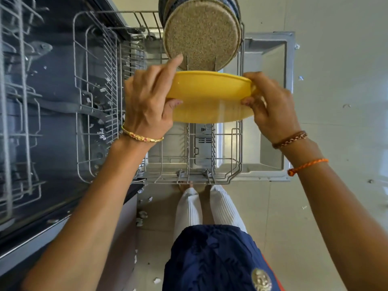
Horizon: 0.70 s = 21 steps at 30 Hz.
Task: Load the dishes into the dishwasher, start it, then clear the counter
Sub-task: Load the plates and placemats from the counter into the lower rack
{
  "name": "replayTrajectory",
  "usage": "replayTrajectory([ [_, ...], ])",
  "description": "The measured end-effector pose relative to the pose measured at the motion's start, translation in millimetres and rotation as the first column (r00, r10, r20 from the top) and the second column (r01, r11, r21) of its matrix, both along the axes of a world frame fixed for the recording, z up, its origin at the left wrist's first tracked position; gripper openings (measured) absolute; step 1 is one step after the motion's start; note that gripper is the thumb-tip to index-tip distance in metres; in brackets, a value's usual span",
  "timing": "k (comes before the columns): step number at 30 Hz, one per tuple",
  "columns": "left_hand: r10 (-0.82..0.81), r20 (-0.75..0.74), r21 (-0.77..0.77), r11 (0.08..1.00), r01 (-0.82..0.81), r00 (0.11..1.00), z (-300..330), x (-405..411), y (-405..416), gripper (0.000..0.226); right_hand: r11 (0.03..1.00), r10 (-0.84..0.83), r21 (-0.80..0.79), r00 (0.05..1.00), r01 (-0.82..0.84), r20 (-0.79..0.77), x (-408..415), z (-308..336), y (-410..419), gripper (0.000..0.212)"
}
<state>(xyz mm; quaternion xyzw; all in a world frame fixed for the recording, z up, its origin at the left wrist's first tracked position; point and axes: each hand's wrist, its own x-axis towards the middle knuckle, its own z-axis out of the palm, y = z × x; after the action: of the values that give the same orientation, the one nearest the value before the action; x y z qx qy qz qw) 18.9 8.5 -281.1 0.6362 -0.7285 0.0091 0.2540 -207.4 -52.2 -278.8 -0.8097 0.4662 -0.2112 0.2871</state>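
— How are the hands placed?

— Both grip the round yellow plastic plate (212,97) by opposite rims. The left hand (150,101) has its thumb on the near face, fingers curled behind, index finger stretched up past the rim. The right hand (270,103) pinches the other edge, thumb in front.

— And where is the plate?

— On edge, above the grey wire lower dishwasher rack (235,164), pulled out over the open silver dishwasher door (273,101). Whether it touches the tines, I cannot tell.

— What stands close by?

— Just beyond it, a speckled beige round plate (201,34) stands upright in the rack, darker plates stacked behind. The grey wire upper rack (19,122) juts out at the left.
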Motion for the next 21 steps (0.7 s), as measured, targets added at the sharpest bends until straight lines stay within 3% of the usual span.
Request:
replayTrajectory([
  [4,0.051,-0.011,0.023,0.998,-0.051,0.999,-6,0,1,0.063,0.999,0.034,0.016,0.999,-0.034,-0.001,2,-5,-3,0.037],
  [9,0.148,-0.117,0.243,0.963,-0.116,0.982,-39,-8,18,0.053,0.994,0.056,0.099,0.993,-0.045,-0.108,5,-38,5,0.035],
  [17,0.134,-0.206,0.145,0.984,-0.105,0.969,-26,-9,11,0.043,0.996,0.059,-0.065,0.998,-0.06,-0.03,-1,-14,-6,0.038],
  [21,0.145,-0.141,0.202,0.973,-0.115,0.979,-27,-17,10,0.045,0.999,0.042,0.024,0.999,-0.042,-0.015,-3,-22,-3,0.034],
])
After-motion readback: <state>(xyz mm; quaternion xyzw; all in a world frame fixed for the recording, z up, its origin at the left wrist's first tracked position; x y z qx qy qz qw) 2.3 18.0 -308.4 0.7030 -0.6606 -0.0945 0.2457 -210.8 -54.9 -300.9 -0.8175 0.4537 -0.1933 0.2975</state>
